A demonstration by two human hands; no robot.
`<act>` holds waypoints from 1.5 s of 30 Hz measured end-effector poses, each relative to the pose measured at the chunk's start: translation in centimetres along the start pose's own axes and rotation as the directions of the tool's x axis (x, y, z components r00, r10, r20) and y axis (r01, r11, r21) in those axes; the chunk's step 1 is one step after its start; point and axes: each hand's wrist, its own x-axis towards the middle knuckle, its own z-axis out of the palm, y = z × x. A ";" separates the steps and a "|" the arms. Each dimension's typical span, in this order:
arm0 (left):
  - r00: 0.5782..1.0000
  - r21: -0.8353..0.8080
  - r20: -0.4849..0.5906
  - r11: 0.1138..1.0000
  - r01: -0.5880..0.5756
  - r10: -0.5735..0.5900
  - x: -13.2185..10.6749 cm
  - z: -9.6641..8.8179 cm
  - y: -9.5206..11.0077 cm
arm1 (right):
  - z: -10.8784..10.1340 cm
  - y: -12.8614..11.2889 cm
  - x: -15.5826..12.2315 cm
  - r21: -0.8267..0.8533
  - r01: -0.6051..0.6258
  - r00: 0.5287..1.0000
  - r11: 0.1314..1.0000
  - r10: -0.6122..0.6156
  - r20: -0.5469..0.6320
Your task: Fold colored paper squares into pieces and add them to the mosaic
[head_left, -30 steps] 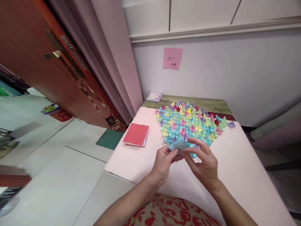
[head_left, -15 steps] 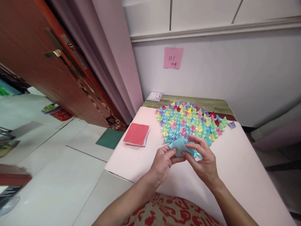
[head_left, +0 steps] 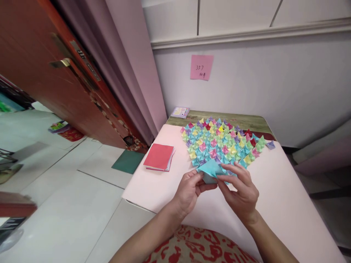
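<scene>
A light blue sheet of origami paper (head_left: 210, 169), partly folded with a pointed top, is held above the near side of the table. My left hand (head_left: 189, 188) is closed on its left edge, thumb in front and fingers underneath. My right hand (head_left: 240, 188) pinches the paper's right side between thumb and index finger, with the other fingers raised apart. Just beyond the paper lie several small folded paper pieces (head_left: 214, 142) in blue, green, pink, yellow, purple and red, packed in a wedge shape. The nearest ones are partly hidden by my hands.
Left of my hands, a stack of red-topped paper (head_left: 158, 157) lies on the pink-covered table (head_left: 285, 204). A single purple folded piece (head_left: 270, 145) sits at the right. At the back left corner is a pack of cards (head_left: 180, 112). A pink note (head_left: 202, 67) is on the wall.
The upper part of the blue paper has been folded or opened into a pointed shape with a crease. My right hand has shifted slightly right, its fingers spread more.
</scene>
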 end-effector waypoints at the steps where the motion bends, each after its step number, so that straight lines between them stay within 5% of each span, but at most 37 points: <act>1: 1.000 0.005 0.003 1.000 0.002 -0.002 0.0 0.1 0.1 | -0.1 0.0 0.0 -0.032 0.054 0.999 0.998 -0.054 0.003; 4: 1.000 0.016 0.001 1.000 0.011 -0.011 -0.2 0.1 0.2 | -0.3 0.1 -0.1 -0.059 0.148 0.988 0.987 -0.146 0.040; 9: 1.000 0.028 -0.011 1.000 0.006 -0.006 -0.3 0.2 0.4 | -0.5 0.3 -0.1 -0.021 0.138 0.990 0.990 -0.138 0.026; 17: 0.999 -0.086 -0.042 0.996 -0.003 -0.001 -0.1 0.1 0.4 | -1.0 0.8 -0.4 -0.071 0.299 0.942 0.952 -0.282 0.182; 24: 0.995 0.023 -0.055 0.996 -0.086 0.087 0.1 -0.1 -0.6 | -0.4 -0.3 -0.3 0.043 0.147 0.979 0.988 -0.152 0.134; 27: 0.985 0.041 -0.110 0.991 -0.126 0.130 0.3 -0.2 -0.9 | -0.3 -0.6 -0.4 0.150 -0.109 0.994 0.983 0.106 0.030; 29: 0.979 0.059 -0.143 0.988 -0.139 0.146 0.4 -0.3 -0.9 | -0.3 -0.4 -0.3 0.206 -0.366 0.929 0.908 0.369 0.025; 31: 0.977 0.094 -0.151 0.986 -0.137 0.150 0.4 -0.3 -0.8 | -0.2 -0.1 -0.2 0.250 -0.591 0.807 0.767 0.562 0.182; 33: 0.981 0.125 -0.132 0.984 -0.126 0.143 0.4 -0.3 -0.8 | 0.1 0.2 0.0 0.306 -0.734 0.677 0.607 0.618 0.399; 35: 0.983 0.147 -0.123 0.982 -0.117 0.135 0.4 -0.3 -0.9 | 0.5 0.4 0.0 0.360 -0.800 0.599 0.480 0.614 0.514; 38: 0.983 0.204 -0.128 0.973 -0.105 0.133 0.4 -0.6 -1.2 | 1.0 0.6 -0.2 0.369 -0.830 0.557 0.419 0.656 0.510; 45: 0.981 0.322 -0.092 0.938 -0.131 0.168 0.9 -1.4 -1.6 | 0.7 0.7 -0.1 0.343 -0.840 0.542 0.421 0.662 0.517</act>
